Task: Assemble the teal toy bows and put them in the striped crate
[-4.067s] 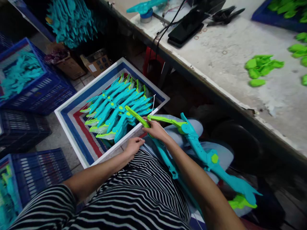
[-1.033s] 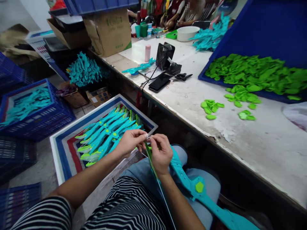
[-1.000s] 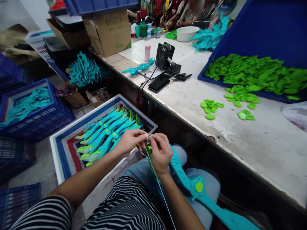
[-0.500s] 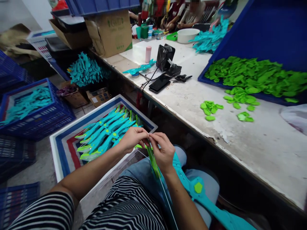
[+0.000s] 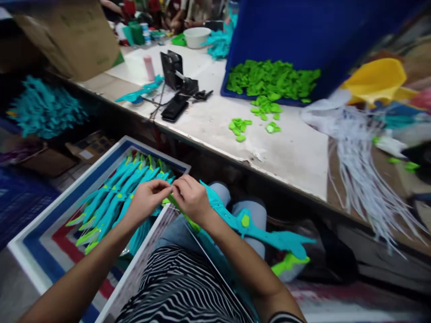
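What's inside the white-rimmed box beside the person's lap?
Stacked turquoise-and-green pieces and a striped lining show inside the white-rimmed box. The left hand and forearm hide part of its inside; what lies beneath the top pieces is covered.

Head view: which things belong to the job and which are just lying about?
Probably the job:
green plastic strip at the right hand
turquoise-and-green plastic piece across the lap
matching pieces in the striped, white-rimmed tray

Apparently lying about:
rectangular black phone
pink cylindrical bottle
curved yellow object
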`<state>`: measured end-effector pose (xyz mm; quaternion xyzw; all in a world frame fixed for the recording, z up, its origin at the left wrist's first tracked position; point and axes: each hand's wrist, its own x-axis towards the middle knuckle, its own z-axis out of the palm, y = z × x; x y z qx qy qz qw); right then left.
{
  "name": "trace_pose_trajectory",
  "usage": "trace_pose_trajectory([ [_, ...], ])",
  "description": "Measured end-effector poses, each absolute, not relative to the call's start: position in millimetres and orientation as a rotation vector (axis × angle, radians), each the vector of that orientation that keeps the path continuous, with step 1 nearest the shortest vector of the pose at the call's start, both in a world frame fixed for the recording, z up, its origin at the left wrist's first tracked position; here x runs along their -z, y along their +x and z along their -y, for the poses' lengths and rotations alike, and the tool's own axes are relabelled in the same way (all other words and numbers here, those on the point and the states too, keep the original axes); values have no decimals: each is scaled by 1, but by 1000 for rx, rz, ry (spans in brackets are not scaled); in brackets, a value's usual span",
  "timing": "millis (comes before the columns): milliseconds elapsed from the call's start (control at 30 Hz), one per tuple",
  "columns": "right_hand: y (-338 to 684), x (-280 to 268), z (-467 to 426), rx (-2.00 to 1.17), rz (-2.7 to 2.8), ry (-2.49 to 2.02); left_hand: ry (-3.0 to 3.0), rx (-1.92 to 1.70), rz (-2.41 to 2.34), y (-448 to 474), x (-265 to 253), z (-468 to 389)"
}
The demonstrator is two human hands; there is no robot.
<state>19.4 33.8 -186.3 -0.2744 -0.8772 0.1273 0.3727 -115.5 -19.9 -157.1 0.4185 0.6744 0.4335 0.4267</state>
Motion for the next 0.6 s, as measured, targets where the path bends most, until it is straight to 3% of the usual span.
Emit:
trace_pose_trajectory([
  [167,25,190,-29,-493,2205,-692,1263,-1072,-1762,-118,167,27],
  [433,22,205,-23,-247,2329,-788,1355,-984,-1828,-123,172,43],
  [600,62,192,-18,-589,2209,-820,1265,-1124,-1688,-112,179,39],
])
